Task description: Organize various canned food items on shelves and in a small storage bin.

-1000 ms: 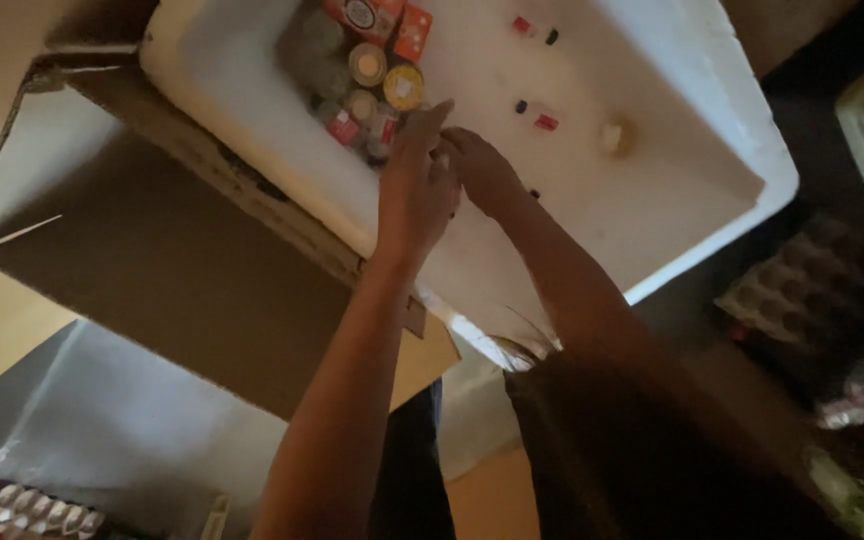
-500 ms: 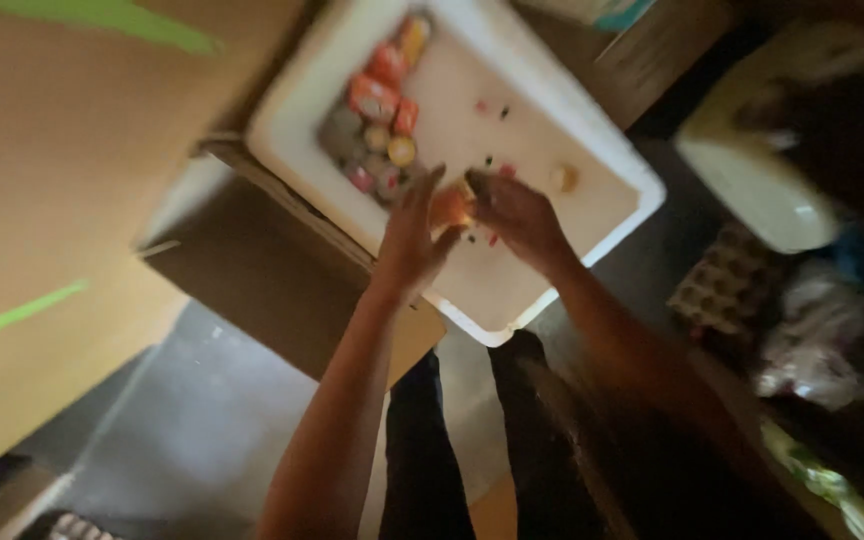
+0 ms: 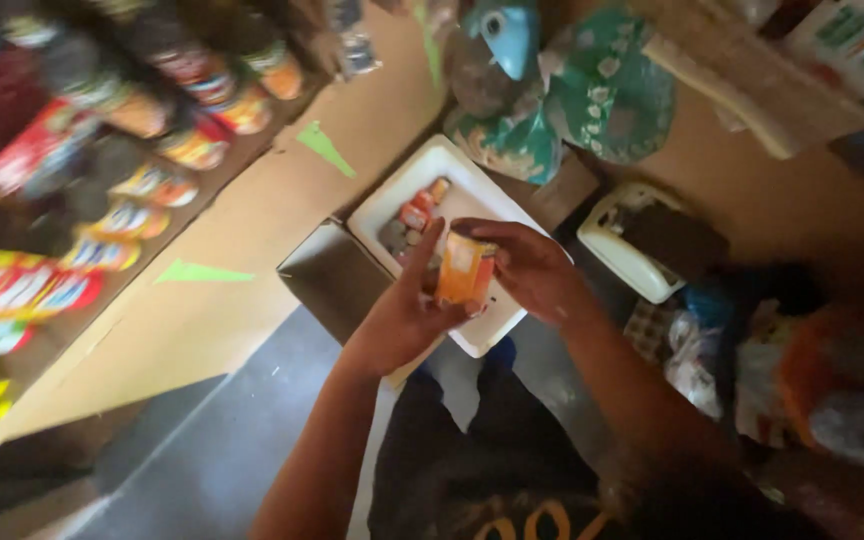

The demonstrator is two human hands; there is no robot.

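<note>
Both my hands are raised over a white foam tray [image 3: 384, 205], holding one small orange packet [image 3: 465, 269] between them. My left hand [image 3: 407, 310] supports the packet from the left and below, its fingers stretched up along the side. From the right, my right hand [image 3: 530, 268] wraps its fingers over the packet's top. The tray holds several small jars and packets [image 3: 413, 222] at its far end and rests on a cardboard box [image 3: 327, 275].
A slanted brown shelf board [image 3: 242, 230] with rows of colourful packets [image 3: 72, 200] runs along the left. A green patterned bag [image 3: 592, 100] lies beyond the tray. A white scale-like device [image 3: 632, 250] and plastic bags [image 3: 742, 370] sit at the right.
My hands have lifted off the tray with the orange packet held between them. The camera has pulled back and swung, bringing the shelf of packets into view.
</note>
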